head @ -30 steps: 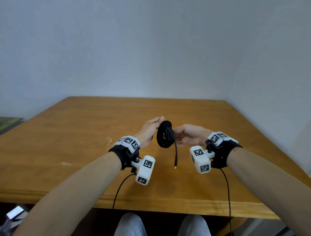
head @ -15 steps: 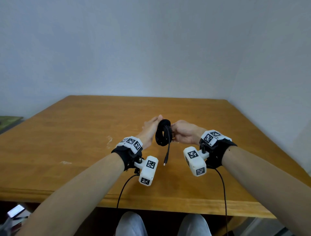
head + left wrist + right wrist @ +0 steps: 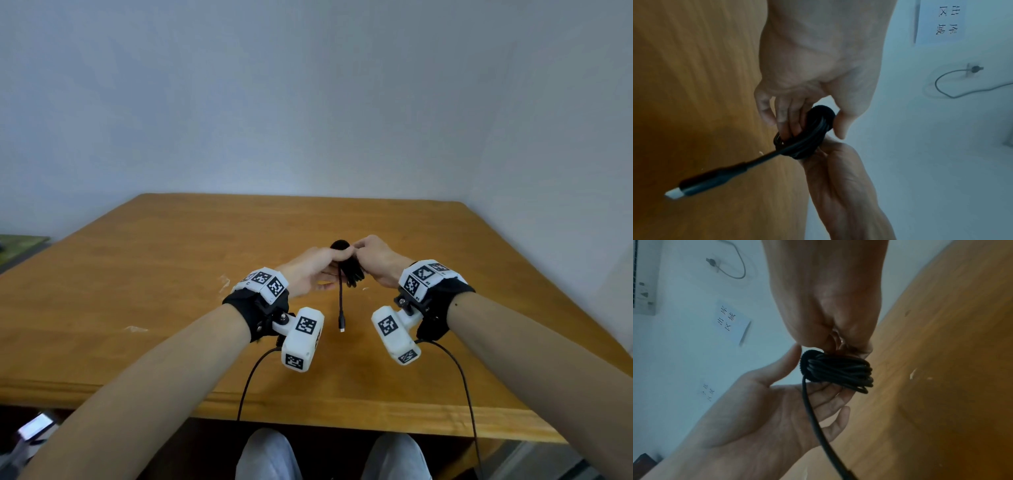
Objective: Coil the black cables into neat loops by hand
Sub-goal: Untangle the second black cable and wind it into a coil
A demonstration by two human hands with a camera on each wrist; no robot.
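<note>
A black cable coil (image 3: 351, 274) is held above the wooden table (image 3: 154, 291), between both hands. My left hand (image 3: 320, 270) grips it, fingers (image 3: 785, 116) curled on one side and thumb on the other. From the right, my right hand (image 3: 370, 257) pinches the top of the coil (image 3: 838, 369) with bunched fingertips (image 3: 840, 345). A fuzzy black band (image 3: 820, 112) sits at the coil's top. One loose end hangs straight down and ends in a plug (image 3: 341, 323), also seen close in the left wrist view as the plug (image 3: 701, 183).
The table's near edge (image 3: 308, 407) runs just in front of my knees. Walls close off the back and the right side. A wall socket with a grey cord (image 3: 974, 69) and a paper label (image 3: 945, 21) are on the wall. A lit phone (image 3: 34, 426) lies at lower left.
Both hands have closed in on the coil and moved slightly away from me. The left hand, earlier flat beside the coil, now wraps it. The hanging end has swung left.
</note>
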